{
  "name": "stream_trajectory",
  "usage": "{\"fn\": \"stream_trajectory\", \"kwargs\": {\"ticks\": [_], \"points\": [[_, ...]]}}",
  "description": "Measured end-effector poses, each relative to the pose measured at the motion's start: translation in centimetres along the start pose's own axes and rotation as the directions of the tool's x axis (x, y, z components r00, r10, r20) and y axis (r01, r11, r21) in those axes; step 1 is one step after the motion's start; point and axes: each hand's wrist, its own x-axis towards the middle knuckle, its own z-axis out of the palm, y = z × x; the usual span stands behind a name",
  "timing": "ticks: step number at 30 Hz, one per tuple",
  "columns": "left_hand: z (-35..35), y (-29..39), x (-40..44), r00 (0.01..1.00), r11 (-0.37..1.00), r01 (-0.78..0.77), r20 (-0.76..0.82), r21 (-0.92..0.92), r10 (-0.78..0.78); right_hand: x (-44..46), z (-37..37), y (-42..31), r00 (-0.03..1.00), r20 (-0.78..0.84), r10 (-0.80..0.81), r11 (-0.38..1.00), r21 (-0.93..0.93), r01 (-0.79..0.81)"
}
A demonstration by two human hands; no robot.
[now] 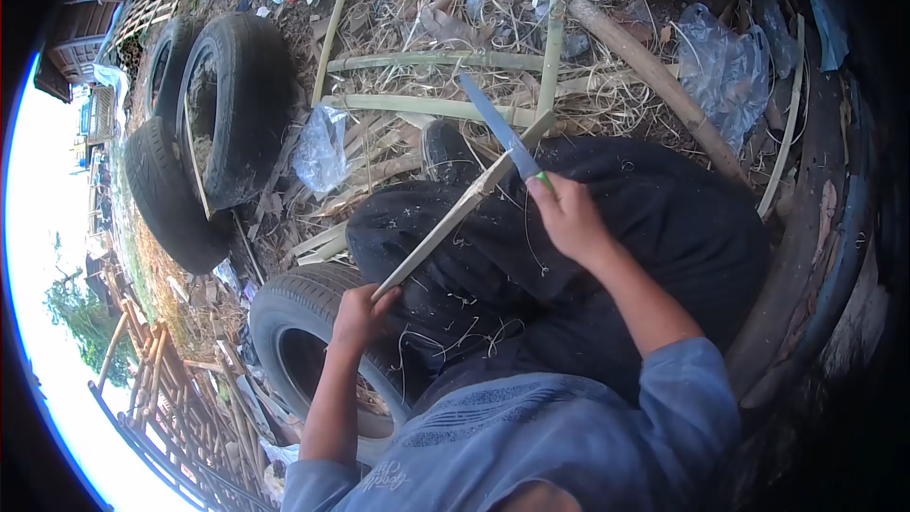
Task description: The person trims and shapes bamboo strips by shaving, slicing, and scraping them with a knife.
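My left hand (357, 316) is closed around the lower end of a pale bamboo strip (438, 230), which slants up and right across my dark trousers. In my right hand (567, 216) is a knife (495, 121) with a long bluish blade and a green handle, its tip pointing up and left. The blade crosses the strip near its upper end; whether it touches the strip I cannot tell. Most of the knife's handle is hidden in my fingers. Thin shavings (493, 334) lie scattered over my trousers.
A tyre (289, 313) lies by my left arm, and several more tyres (248, 104) stand at upper left. Ahead, long bamboo strips (431, 106) rest on ground littered with shavings. A thick wooden pole (654, 85) and a clear plastic bag (725, 66) lie at upper right.
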Motion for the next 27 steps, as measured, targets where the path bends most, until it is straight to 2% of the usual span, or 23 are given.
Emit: {"fn": "stream_trajectory", "kwargs": {"ticks": [1,3,5,7,9,10,11,13,15,17,18,19,21,22,23,25,27], "points": [[0.0,-0.1,-0.1,1.000,1.000,-0.007,-0.006,0.013,0.007,0.4,-1.1,-0.1,1.000,0.019,-0.008,0.997,-0.081,0.009],[-0.4,0.6,-0.1,1.000,1.000,0.008,-0.007,0.002,-0.008,0.8,-0.5,0.5,0.988,-0.079,0.133,0.984,0.126,-0.122],[-0.4,0.7,-0.1,0.997,0.998,0.067,0.029,-0.003,-0.067,-0.2,0.3,0.7,0.995,-0.026,0.092,0.991,0.100,-0.089],[-0.3,0.8,-0.1,0.999,0.999,0.049,0.016,0.000,-0.049,0.1,-0.4,0.4,0.997,0.051,0.054,0.998,0.030,-0.056],[-0.6,0.9,-0.1,0.999,0.999,0.038,0.003,0.004,-0.038,0.6,-0.8,-0.2,0.951,-0.047,0.306,0.935,0.204,-0.291],[-0.6,1.0,-0.2,0.999,1.000,0.030,0.011,0.000,-0.030,0.0,0.8,0.8,0.997,-0.077,0.001,0.999,0.045,0.002],[-0.6,1.2,-0.2,1.000,1.000,0.015,0.020,-0.003,-0.015,-1.0,2.5,0.5,0.992,0.011,0.125,0.967,0.221,-0.124],[-0.5,0.6,0.1,0.999,0.999,0.040,0.032,-0.013,-0.039,-0.2,-0.4,0.2,0.995,0.074,0.060,0.998,0.013,-0.061],[-0.5,0.5,0.2,0.995,0.997,0.080,0.054,-0.001,-0.080,0.0,0.6,2.0,0.987,0.114,0.109,0.989,0.085,-0.119],[-0.3,0.5,-0.3,0.997,0.998,0.063,0.049,-0.024,-0.062,-0.9,2.5,1.6,0.998,-0.036,0.057,0.986,0.157,-0.051],[-0.6,0.7,-0.1,0.999,0.999,0.029,0.039,-0.034,-0.028,-1.0,2.5,1.3,0.996,0.018,0.091,0.976,0.197,-0.092],[-0.8,0.8,0.1,0.999,0.999,0.022,0.039,-0.025,-0.021,-0.5,0.6,0.9,0.999,0.041,0.009,0.997,0.082,-0.013],[-0.7,0.9,0.0,0.998,0.998,0.045,0.040,-0.043,-0.043,0.7,-0.8,0.9,0.967,0.039,0.252,0.940,0.229,-0.254],[-0.8,1.1,0.2,0.993,0.996,0.091,0.070,0.007,-0.091,0.9,-0.6,0.4,0.950,-0.121,0.289,0.934,0.255,-0.251],[-0.5,0.7,-0.1,0.992,0.995,0.100,0.072,-0.001,-0.100,0.2,1.5,1.6,0.985,-0.078,-0.153,0.988,0.003,0.153],[-0.6,0.0,0.2,0.996,0.997,0.055,0.071,-0.045,-0.052,-0.3,1.4,1.6,0.999,0.038,-0.031,0.997,0.073,0.028],[-0.7,0.6,0.4,0.997,0.998,0.049,0.054,-0.025,-0.048,0.9,-0.4,1.2,0.999,-0.028,0.039,0.983,0.183,-0.034]]}}
